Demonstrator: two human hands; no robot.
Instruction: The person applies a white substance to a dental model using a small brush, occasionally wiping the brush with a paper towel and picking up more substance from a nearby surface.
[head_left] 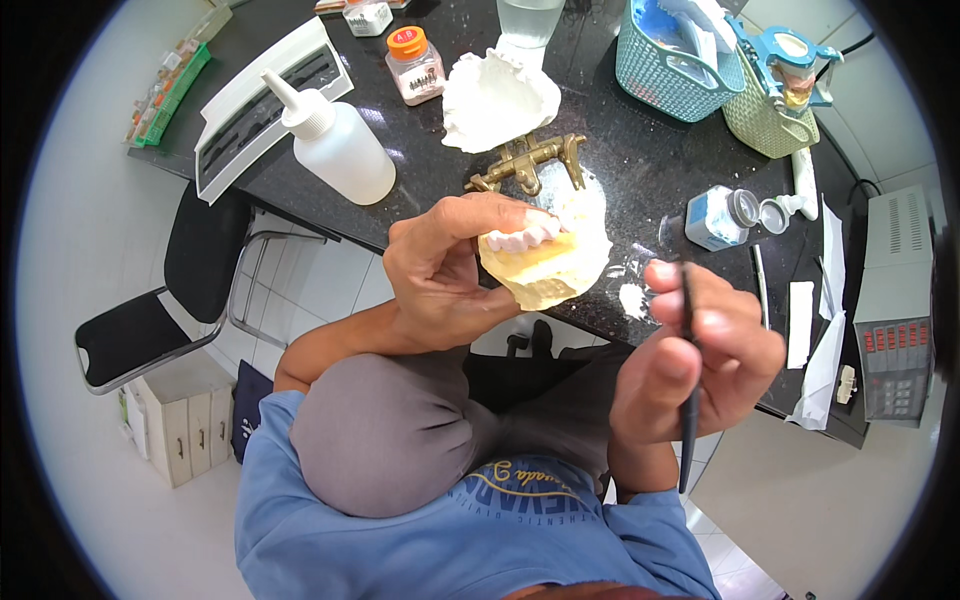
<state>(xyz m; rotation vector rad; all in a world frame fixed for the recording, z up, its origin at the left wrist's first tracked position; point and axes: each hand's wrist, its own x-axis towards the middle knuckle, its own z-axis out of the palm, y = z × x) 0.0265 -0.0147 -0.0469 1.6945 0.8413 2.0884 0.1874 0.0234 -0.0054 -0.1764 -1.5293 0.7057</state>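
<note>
My left hand (440, 262) holds a yellow plaster dental model (548, 278), thumb on top and fingers beneath. A row of pale pinkish-white teeth (522, 238) runs along the model by the thumb. To the right, my right hand (715, 355) pinches a slim dark-handled tool (689, 440), held nearly upright. Its working end is blurred, so its kind does not show. The tool stands apart from the model. Just beyond the left hand is a brass dental articulator (535, 160), beside a rough white plaster piece (500, 100).
On the dark countertop (425, 160) stand a white squeeze bottle (345, 150), an orange-capped jar (414, 68) and an opened jar (716, 218). White powder (634, 300) lies near the front edge. Baskets (665, 70) are at the back right, a grey control unit (893, 300) far right.
</note>
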